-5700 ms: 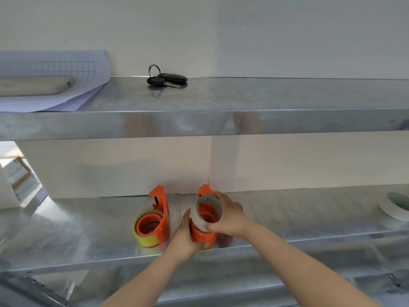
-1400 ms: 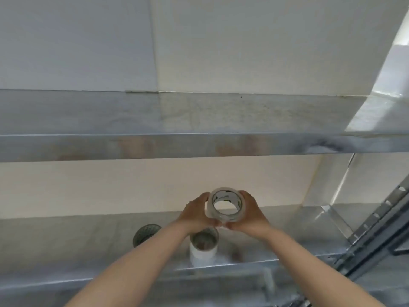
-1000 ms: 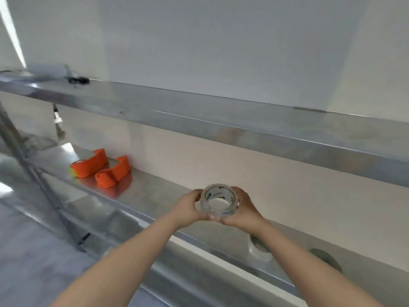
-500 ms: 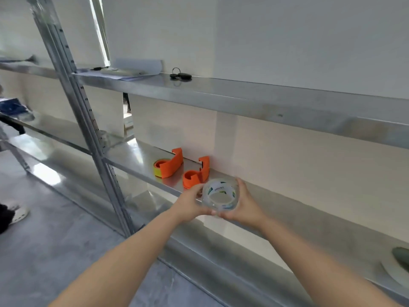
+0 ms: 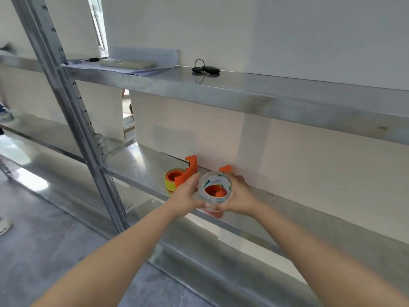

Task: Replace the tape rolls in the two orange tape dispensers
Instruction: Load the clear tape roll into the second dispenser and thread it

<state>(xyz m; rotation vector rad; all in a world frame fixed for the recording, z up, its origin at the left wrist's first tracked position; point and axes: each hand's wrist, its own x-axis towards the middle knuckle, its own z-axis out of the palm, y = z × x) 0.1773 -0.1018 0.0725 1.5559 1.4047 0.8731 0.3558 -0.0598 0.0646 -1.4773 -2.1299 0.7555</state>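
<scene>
What changed: half a second earlier the clear tape roll [image 5: 215, 189] was held in the air short of the shelf; now it is in front of the right-hand orange dispenser [image 5: 224, 169], whose orange hub shows through the roll's open centre.
Meaning for the task: the fresh roll appears ready to go onto that empty dispenser; whether it already touches the hub cannot be told.
Left hand [image 5: 188, 196]: closed on the roll's left rim, fingers curled around it, forearm reaching up from the lower left.
Right hand [image 5: 240, 196]: closed on the roll's right rim, fingers wrapped behind, forearm reaching up from the lower right.
Other dispenser [image 5: 187, 172]: just to the left on the same metal shelf [image 5: 137, 165], loaded with a yellow tape roll [image 5: 169, 185], so its swap looks not yet done.
Upper shelf [image 5: 243, 89]: holds a bunch of keys [image 5: 205, 69] and some papers [image 5: 146, 60].
</scene>
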